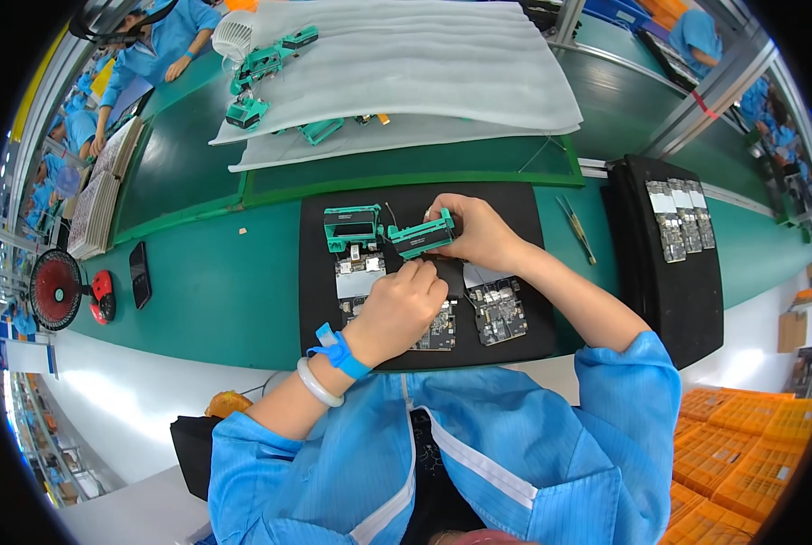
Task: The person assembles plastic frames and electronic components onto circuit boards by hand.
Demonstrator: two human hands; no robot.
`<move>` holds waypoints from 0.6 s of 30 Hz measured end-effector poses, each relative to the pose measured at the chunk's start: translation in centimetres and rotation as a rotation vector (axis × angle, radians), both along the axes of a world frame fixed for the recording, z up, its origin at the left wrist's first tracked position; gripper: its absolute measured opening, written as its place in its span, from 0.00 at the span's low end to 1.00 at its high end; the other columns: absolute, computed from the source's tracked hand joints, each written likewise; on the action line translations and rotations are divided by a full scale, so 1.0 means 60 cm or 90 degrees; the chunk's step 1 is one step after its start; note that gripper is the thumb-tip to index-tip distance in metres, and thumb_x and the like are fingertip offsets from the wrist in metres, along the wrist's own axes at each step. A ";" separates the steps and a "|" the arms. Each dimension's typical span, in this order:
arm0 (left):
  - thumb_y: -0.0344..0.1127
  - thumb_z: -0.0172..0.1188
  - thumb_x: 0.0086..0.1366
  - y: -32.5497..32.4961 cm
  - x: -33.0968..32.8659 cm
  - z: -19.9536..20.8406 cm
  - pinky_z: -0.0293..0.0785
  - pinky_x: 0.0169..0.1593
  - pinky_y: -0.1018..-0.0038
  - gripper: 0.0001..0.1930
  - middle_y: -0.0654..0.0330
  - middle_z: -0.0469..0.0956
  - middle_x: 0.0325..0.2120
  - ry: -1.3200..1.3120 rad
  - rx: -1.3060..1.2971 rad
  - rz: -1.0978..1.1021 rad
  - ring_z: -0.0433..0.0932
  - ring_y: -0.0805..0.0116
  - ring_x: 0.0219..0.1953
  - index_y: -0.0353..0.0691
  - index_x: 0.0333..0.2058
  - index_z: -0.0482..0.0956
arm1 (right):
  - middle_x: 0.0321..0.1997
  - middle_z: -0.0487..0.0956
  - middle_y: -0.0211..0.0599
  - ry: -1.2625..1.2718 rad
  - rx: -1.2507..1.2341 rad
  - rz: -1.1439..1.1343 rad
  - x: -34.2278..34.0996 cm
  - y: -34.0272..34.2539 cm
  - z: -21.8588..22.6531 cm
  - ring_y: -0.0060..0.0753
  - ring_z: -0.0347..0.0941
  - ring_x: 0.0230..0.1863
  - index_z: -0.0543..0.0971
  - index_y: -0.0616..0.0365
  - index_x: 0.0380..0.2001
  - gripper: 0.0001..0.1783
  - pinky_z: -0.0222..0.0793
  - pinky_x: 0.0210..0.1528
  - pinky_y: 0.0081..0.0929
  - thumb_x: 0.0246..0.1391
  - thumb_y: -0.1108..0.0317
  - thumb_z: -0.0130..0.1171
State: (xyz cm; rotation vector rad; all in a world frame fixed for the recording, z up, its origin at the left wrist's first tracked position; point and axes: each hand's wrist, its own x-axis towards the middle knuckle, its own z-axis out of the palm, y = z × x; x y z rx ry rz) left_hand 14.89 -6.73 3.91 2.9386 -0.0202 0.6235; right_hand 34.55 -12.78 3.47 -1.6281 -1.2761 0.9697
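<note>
Between thumb and fingers of my right hand (478,234) is a green plastic frame with a black face (422,238), tilted above the black mat (528,218). My left hand (408,298) has its fingers closed together just below that frame, over a circuit board (438,332) it partly covers. What those fingers pinch, if anything, is hidden. A second green plastic frame (352,226) sits at the mat's far left, with another circuit board (360,265) directly below it. To the right of my left hand lies one more circuit board (500,313).
Brass-coloured tweezers (578,232) lie right of the mat. Farther right, several boards (674,227) rest on stacked black pads (697,304). White foam sheets (415,68) at the back carry more green frames (259,68). A phone (140,274) and a small fan (56,289) are at left.
</note>
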 end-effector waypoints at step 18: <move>0.27 0.65 0.47 0.006 -0.019 -0.024 0.80 0.37 0.69 0.11 0.54 0.81 0.37 -0.082 -0.165 0.050 0.81 0.59 0.37 0.36 0.33 0.79 | 0.62 0.73 0.54 -0.448 0.405 -0.153 0.087 0.530 0.105 0.51 0.74 0.57 0.76 0.57 0.55 0.24 0.69 0.58 0.43 0.53 0.68 0.64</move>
